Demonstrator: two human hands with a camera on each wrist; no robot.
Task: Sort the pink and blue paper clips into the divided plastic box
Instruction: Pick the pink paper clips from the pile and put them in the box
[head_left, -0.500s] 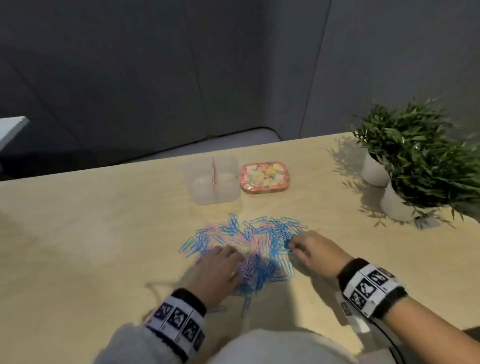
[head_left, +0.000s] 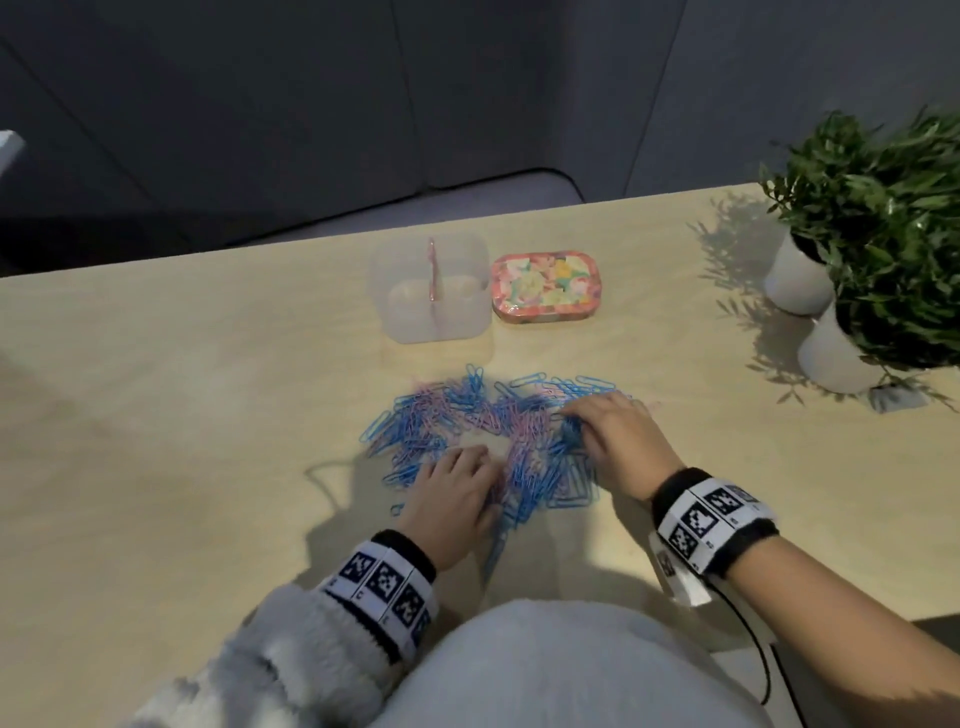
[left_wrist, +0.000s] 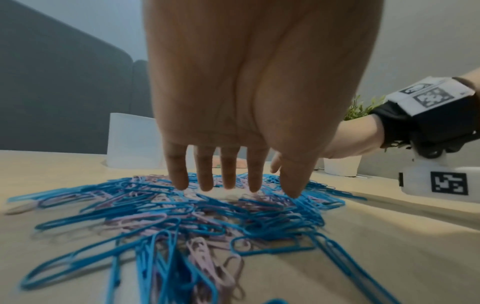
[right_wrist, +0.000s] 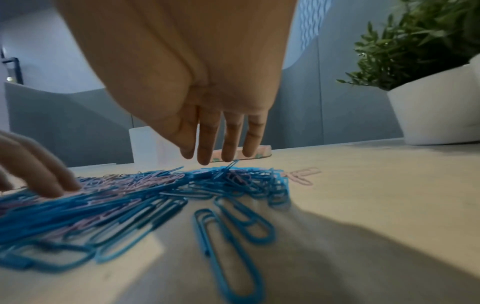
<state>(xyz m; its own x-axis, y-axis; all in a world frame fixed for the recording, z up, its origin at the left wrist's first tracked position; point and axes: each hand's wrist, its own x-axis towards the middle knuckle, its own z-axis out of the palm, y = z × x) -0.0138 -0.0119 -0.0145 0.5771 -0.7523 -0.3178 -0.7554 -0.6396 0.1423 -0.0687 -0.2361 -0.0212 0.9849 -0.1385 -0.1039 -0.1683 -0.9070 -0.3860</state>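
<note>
A heap of pink and blue paper clips (head_left: 467, 421) (left_wrist: 182, 209) (right_wrist: 145, 191) lies spread on the wooden table (head_left: 156, 415). My left hand (head_left: 457, 488) (left_wrist: 233, 181) rests on the heap's near side, its straight fingers touching the clips. At the heap's right side my right hand (head_left: 608, 426) (right_wrist: 221, 154) has its straight fingers down on the clips. Neither hand holds a clip. Behind the heap stands the clear divided plastic box (head_left: 431, 288) (left_wrist: 130, 139) (right_wrist: 145, 146) with a pink divider.
A flowery pink tin (head_left: 545, 286) lies right of the box. Two potted plants in white pots (head_left: 836, 353) (right_wrist: 436, 111) stand at the table's right. The far table edge runs just behind the box. A few pink clips (right_wrist: 303, 174) lie apart to the right.
Both hands have shifted over the heap; the right hand moved further onto the clips, and a bare patch of table has opened in the heap near the left fingers.
</note>
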